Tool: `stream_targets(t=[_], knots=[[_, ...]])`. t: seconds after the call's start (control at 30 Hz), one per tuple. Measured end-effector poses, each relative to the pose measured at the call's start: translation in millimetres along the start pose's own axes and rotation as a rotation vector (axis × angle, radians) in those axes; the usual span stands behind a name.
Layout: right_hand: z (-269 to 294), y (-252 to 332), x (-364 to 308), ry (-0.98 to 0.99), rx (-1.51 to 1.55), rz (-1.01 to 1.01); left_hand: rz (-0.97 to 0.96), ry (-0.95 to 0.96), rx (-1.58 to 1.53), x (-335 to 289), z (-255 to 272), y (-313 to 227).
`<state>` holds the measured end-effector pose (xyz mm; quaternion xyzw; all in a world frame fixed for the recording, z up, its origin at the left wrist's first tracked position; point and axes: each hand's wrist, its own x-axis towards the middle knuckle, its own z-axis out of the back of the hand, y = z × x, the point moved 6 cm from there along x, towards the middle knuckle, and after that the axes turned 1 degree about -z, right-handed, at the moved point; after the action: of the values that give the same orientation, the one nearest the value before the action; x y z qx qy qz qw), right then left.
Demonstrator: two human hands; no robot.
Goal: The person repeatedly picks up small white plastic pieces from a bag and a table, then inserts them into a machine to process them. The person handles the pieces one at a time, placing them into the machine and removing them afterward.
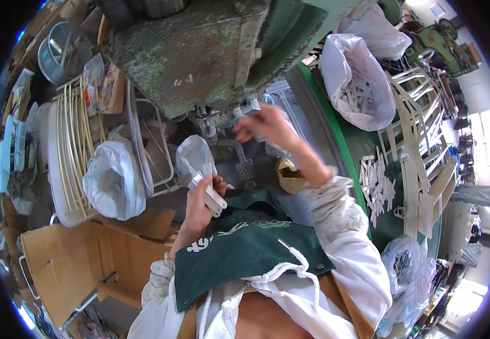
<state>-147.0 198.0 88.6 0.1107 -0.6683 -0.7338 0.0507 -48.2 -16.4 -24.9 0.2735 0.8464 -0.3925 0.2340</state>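
Observation:
My left hand (196, 210) is closed round a small bundle of flat white strips (214, 202) with rounded ends and a hole near the end. It is held in front of my dark green apron (245, 246). My right hand (267, 125) is raised to the metal tooling (206, 125) under a large worn green machine (183, 62). Motion blurs its fingers, so whether they hold anything cannot be made out. A white plastic bag (195, 155) hangs open between my left hand and the tooling.
On the right, a green-topped table (377, 148) carries loose white strips (376, 183), a white sack (343, 53) of small pieces and stacked long metal strips (420, 147). To the left are a white bag (115, 183), long thin rods (71, 147) and an open cardboard box (67, 265).

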Motion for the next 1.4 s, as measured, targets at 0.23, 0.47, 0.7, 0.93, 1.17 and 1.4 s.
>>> stream_targets(t=[0.23, 0.47, 0.7, 0.93, 1.17, 1.4], knots=[[-59.7, -32.4, 32.6, -0.002, 0.375, -0.042, -0.154, 0.059, 0.053, 8.4, -32.3, -40.7], [11.8, -137.6, 107.0, -0.287, -0.498, 0.123, -0.140, 0.004, 0.037, -2.8, -36.5, -47.7], [-12.6, -167.6, 128.4, -0.004, -1.027, 0.312, -0.130, -0.071, 0.043, 1.0, -20.0, -43.9], [-2.9, -162.6, 123.1, 0.028, -1.004, 0.321, -0.213, -0.082, -0.004, 9.0, -36.2, -57.3], [14.7, -162.4, 125.7, 0.004, -0.976, 0.363, -0.394, -0.054, 0.184, 35.9, -44.1, -76.9], [40.7, -169.9, 128.8, -0.019, -0.952, 0.438, -0.360, -0.002, 0.360, 38.7, -49.5, -87.2]])
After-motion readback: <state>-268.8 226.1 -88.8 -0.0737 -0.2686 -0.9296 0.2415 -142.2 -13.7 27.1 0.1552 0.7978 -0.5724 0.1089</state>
